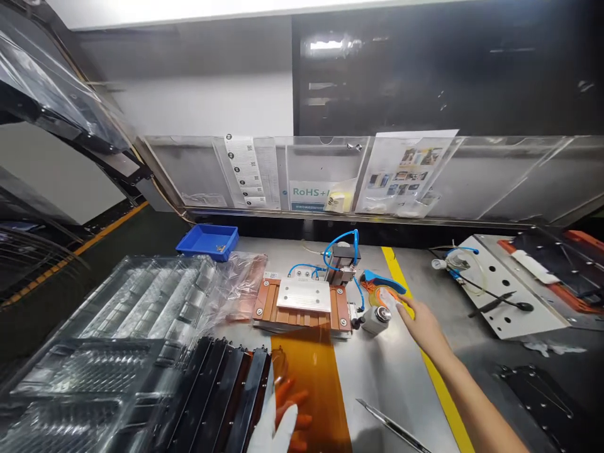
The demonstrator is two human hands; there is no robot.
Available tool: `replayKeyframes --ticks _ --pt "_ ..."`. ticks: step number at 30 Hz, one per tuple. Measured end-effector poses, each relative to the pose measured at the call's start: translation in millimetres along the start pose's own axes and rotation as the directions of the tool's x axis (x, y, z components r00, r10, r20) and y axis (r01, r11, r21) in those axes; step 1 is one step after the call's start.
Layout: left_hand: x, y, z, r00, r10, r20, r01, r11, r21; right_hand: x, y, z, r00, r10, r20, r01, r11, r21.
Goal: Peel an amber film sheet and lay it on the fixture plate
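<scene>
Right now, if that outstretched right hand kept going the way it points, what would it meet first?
The right hand points up-left. Its fingertips are already at the small white cylinder with the round metal cap, probably the first contact. The tape dispenser lies just behind, though depth is hard to judge.

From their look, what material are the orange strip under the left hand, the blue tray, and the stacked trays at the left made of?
The orange strip looks like thin amber plastic film: it is translucent and the left hand's fingers show through it. The blue tray appears to be opaque moulded plastic with a matte finish. The stacked trays seem to be clear, thin formed plastic, glossy with reflections, though the exact type cannot be told.
</scene>
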State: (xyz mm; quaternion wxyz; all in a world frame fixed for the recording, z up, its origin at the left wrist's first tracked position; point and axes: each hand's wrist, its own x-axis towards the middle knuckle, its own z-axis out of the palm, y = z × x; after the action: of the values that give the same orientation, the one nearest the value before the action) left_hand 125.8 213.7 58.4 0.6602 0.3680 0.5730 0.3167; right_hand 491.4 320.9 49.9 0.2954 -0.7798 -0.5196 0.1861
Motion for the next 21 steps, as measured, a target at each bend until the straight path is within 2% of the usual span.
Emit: replayKeyframes --ticks 2,5,7,9,12,16,18,21 --pt "2.4 0.0 13.3 1.0 -0.01 -0.02 0.009 0.998 -0.055 -42.8 -30.8 5.2 0.978 -0.188 0.084 0.181 0.979 0.091" --pt "4.6 0.0 29.5 0.997 0.045 0.055 -0.048 0.997 0.062 -106.2 -81.1 19.9 0.882 -0.437 0.176 0.396 0.89 0.225" --pt "6.0 -0.4 32.9 0.981 0.155 0.117 -0.178 0.958 0.223 -133.6 -106.7 28.5 0.766 -0.632 0.12 0.599 0.769 0.223" --pt "7.2 -0.5 29.7 0.935 0.311 0.172 -0.355 0.854 0.381 -146.9 -121.3 33.4 0.699 -0.711 0.068 0.694 0.699 0.171" --pt "7.9 1.5 20.9 0.866 0.433 0.249 -0.499 0.722 0.48 -153.8 -125.9 33.1 0.696 -0.717 0.047 0.706 0.694 0.141" --pt "3.5 7.4 20.8 0.825 0.434 0.361 -0.564 0.662 0.494 -166.0 -120.9 27.6 0.691 -0.723 0.022 0.704 0.679 0.209" --pt "-0.8 10.3 25.2 0.809 0.433 0.398 -0.588 0.625 0.514 -174.0 -118.1 25.2 0.729 -0.685 0.006 0.655 0.7 0.284" --pt "-7.7 13.3 29.6 0.803 0.443 0.399 -0.595 0.613 0.519 -183.5 -112.5 20.7 0.828 -0.559 0.048 0.492 0.764 0.417"
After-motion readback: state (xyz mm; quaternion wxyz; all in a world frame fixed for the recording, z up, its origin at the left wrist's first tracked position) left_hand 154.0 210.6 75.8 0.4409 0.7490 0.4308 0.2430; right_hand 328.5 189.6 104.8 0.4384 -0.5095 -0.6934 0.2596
